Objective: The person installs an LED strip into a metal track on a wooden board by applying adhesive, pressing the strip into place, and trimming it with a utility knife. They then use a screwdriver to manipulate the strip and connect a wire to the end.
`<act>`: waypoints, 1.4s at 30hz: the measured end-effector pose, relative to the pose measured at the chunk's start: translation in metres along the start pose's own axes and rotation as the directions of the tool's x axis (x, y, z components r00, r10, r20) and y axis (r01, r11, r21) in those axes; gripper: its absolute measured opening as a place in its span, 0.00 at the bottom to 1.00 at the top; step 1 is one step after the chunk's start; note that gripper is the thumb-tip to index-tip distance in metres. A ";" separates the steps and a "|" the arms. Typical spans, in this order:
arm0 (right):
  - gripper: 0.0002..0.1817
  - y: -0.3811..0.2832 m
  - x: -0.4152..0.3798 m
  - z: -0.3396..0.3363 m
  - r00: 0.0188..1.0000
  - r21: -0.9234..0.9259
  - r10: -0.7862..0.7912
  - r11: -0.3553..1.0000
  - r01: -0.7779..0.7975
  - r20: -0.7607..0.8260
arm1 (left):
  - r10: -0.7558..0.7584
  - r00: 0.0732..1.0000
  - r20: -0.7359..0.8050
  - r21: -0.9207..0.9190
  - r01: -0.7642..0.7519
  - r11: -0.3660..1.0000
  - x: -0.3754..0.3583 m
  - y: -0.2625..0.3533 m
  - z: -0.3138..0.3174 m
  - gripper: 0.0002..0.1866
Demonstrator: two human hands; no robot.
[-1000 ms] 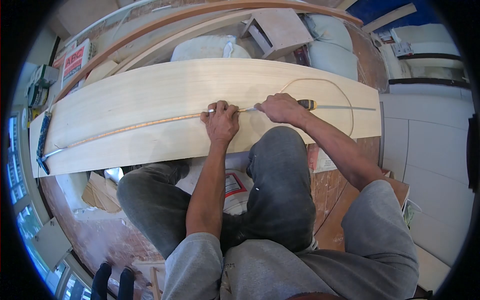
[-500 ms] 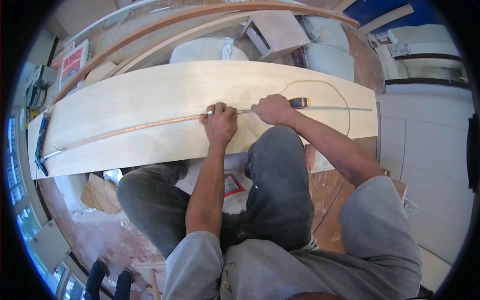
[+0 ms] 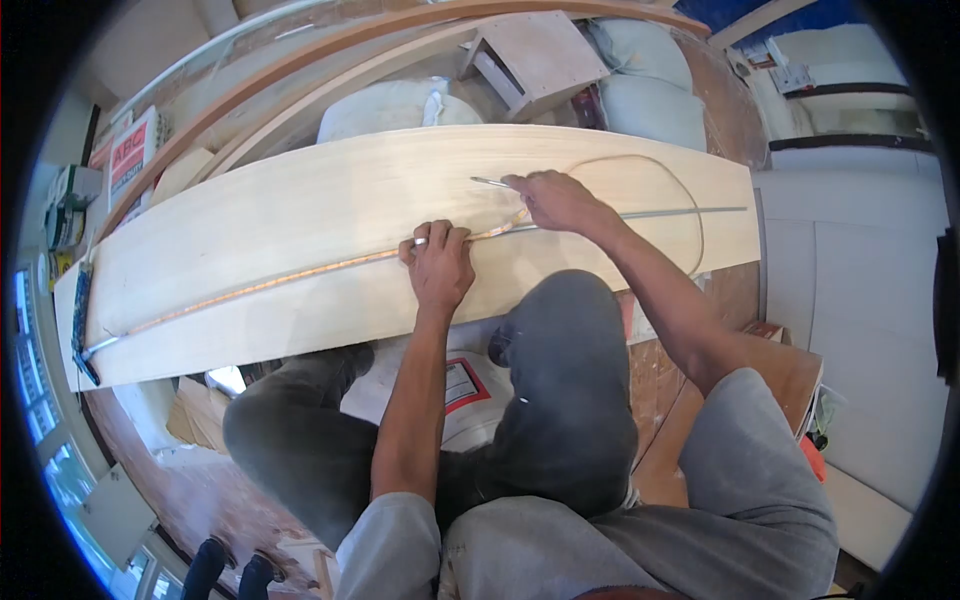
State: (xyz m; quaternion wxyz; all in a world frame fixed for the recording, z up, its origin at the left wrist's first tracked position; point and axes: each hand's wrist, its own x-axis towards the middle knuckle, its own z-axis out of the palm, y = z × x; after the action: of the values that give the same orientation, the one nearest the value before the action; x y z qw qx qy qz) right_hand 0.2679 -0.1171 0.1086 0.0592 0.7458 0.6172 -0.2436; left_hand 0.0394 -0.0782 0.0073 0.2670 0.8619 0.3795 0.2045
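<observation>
A long pale wooden board [image 3: 300, 190] lies across in front of me, with a narrow grey channel [image 3: 670, 212] running along it. An orange, segmented LED strip [image 3: 300, 272] sits along the channel's left part. My left hand [image 3: 438, 262], fingers bent and close together, presses on the strip. My right hand [image 3: 562, 200] is closed around a screwdriver [image 3: 488, 182], its metal shaft pointing left above the board and its handle hidden in the palm. Between my hands the strip rises out of the channel to my right fingers. The strip's loose end [image 3: 690, 190] loops over the board's right part.
A blue-and-black tool [image 3: 82, 325] stands at the board's left end. Beyond the board are stuffed sacks [image 3: 655, 115], a small wooden box [image 3: 540, 65] and long timber strips [image 3: 330, 65]. A white bucket [image 3: 470, 400] is between my legs. Another person's legs [image 3: 230, 570] show lower left.
My right hand has moved up off the channel, and the screwdriver has turned, its handle now hidden. The strip between my hands has lifted. My left hand stays nearly in place.
</observation>
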 end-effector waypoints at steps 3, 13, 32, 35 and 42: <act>0.27 0.017 0.028 0.006 0.998 -0.118 -0.056 0.992 0.053 -0.022 | 0.016 1.000 0.002 -0.008 -0.016 1.000 0.000 -0.001 0.000 0.10; 0.14 0.046 0.060 0.023 0.905 -0.331 -0.397 0.884 0.331 -0.154 | -0.003 0.997 0.082 0.009 0.002 1.000 0.004 0.003 -0.003 0.13; 0.16 0.039 0.056 0.015 0.940 -0.087 -0.275 0.961 0.263 -0.200 | 0.071 0.995 0.073 0.057 -0.075 0.996 0.008 0.003 0.001 0.19; 0.18 0.034 0.030 0.010 0.987 0.121 -0.162 0.979 0.162 -0.007 | 0.074 0.995 0.070 0.051 -0.078 0.996 0.007 0.003 0.000 0.19; 0.20 0.027 -0.003 0.028 0.973 0.315 -0.223 0.929 0.194 0.060 | 0.080 0.992 0.095 0.064 -0.087 0.994 0.015 0.017 -0.014 0.16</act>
State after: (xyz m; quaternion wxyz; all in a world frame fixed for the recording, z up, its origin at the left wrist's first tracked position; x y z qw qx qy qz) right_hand 0.2846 -0.1368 0.0794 -0.0547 0.6636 0.6440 -0.3767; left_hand 0.0502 -0.0727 0.0307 0.2458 0.8942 0.3372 0.1623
